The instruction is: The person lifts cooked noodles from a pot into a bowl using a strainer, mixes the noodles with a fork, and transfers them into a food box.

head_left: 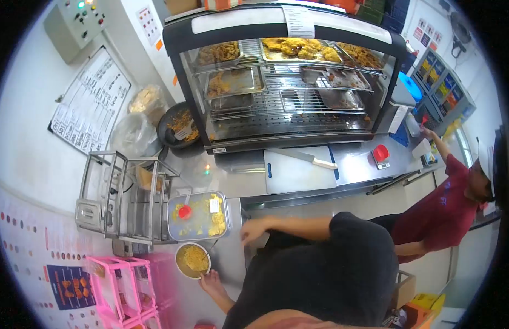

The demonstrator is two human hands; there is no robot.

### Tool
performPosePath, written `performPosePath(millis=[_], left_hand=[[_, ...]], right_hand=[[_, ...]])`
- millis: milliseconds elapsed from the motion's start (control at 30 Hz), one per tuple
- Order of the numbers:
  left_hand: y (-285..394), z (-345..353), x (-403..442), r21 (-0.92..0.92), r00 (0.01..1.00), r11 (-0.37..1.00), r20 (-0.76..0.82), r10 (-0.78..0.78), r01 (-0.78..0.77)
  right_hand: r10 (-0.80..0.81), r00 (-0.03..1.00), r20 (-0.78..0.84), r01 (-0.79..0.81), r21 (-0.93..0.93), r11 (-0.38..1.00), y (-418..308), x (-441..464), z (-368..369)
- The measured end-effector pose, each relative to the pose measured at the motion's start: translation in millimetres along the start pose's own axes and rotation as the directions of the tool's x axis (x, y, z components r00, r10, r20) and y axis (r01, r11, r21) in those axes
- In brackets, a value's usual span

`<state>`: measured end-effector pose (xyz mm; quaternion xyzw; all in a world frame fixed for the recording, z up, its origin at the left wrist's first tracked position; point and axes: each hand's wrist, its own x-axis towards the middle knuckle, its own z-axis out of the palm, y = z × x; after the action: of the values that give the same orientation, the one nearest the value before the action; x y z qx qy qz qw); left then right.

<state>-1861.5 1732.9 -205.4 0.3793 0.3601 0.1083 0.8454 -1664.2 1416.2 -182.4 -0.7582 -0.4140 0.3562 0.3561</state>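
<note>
My left hand (212, 282) grips the near rim of a round white bowl (179, 264). Inside the bowl lies yellow, crumbly-looking food (195, 257), and a thin dark utensil handle (213, 248) leans out over its edge. My right hand (255, 229) hovers just right of a metal tray (197, 232), slightly blurred, fingers loosely bent, with nothing visible in them. The tray bears yellow food pieces (217, 223), a red cup (184, 212) and a small white label (214, 205).
Behind the counter (232, 186) stands a heated display case (287, 134) with trays of fried food. A knife (301, 158) lies on a white cutting board (298, 178). A metal rack (123, 197) and pink baskets (120, 285) are left. A person in maroon (435, 211) reaches rightward.
</note>
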Motion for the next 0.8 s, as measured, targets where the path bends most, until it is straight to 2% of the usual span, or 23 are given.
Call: performPosePath(millis=[33, 100, 133, 167, 200, 233, 267, 333, 400, 467, 533, 600, 700, 733, 800], left_hand=[[5, -3, -4, 0.030, 0.996, 0.997, -0.050, -0.075, 0.077], [22, -5, -19, 0.078, 0.963, 0.971, -0.163, -0.213, 0.228], [23, -17, -10, 0.131, 0.953, 0.954, -0.180, -0.245, 0.270], [24, -44, 6, 0.184, 0.940, 0.932, -0.202, -0.275, 0.312], [30, -73, 18, 0.236, 0.926, 0.905, -0.227, -0.303, 0.354], [38, -97, 24, 0.266, 0.938, 0.908, -0.217, -0.271, 0.324], [48, -114, 32, 0.295, 0.950, 0.910, -0.204, -0.237, 0.291], [71, -117, 38, 0.459, 0.928, 0.864, -0.372, -0.022, 0.205], [83, -82, 58, 0.588, 0.862, 0.807, -0.437, 0.256, 0.059], [105, -20, 64, 0.663, 0.779, 0.738, -0.395, 0.486, -0.125], [127, 49, 62, 0.681, 0.694, 0.661, -0.310, 0.650, -0.315], [144, 119, 52, 0.649, 0.635, 0.591, -0.209, 0.744, -0.479], [140, 224, 34, 0.520, 0.638, 0.569, -0.058, 0.768, -0.637], [128, 268, 27, 0.470, 0.651, 0.576, -0.003, 0.759, -0.669], [98, 381, 2, 0.440, 0.601, 0.507, 0.099, 0.793, -0.741]], right_hand=[[0.051, 0.996, -0.070, -0.044, 0.106, 0.993, -24, -38, -44], [0.231, 0.905, -0.357, -0.200, 0.123, 0.972, -39, -98, -113], [0.269, 0.782, -0.562, -0.286, 0.061, 0.956, -49, -132, -149], [0.376, 0.603, -0.704, -0.348, 0.192, 0.918, -60, -162, -183], [0.152, 0.483, -0.862, -0.294, 0.004, 0.956, -64, -196, -220], [0.166, 0.256, -0.952, -0.384, 0.057, 0.922, -103, -225, -247], [0.091, 0.104, -0.990, -0.453, 0.034, 0.891, -102, -251, -271], [0.017, -0.051, -0.999, -0.380, 0.035, 0.924, -128, -299, -318], [-0.206, -0.095, -0.974, -0.546, -0.122, 0.829, -149, -344, -357], [-0.327, -0.173, -0.929, -0.525, -0.194, 0.829, -169, -378, -394], [-0.408, -0.197, -0.891, -0.578, -0.230, 0.783, -199, -414, -425], [-0.599, -0.177, -0.781, -0.654, -0.362, 0.664, -222, -452, -461], [-0.674, -0.137, -0.726, -0.648, -0.449, 0.615, -240, -507, -522], [-0.699, -0.109, -0.707, -0.710, -0.437, 0.553, -247, -524, -542], [-0.713, -0.178, -0.679, -0.681, -0.438, 0.587, -296, -518, -553]])
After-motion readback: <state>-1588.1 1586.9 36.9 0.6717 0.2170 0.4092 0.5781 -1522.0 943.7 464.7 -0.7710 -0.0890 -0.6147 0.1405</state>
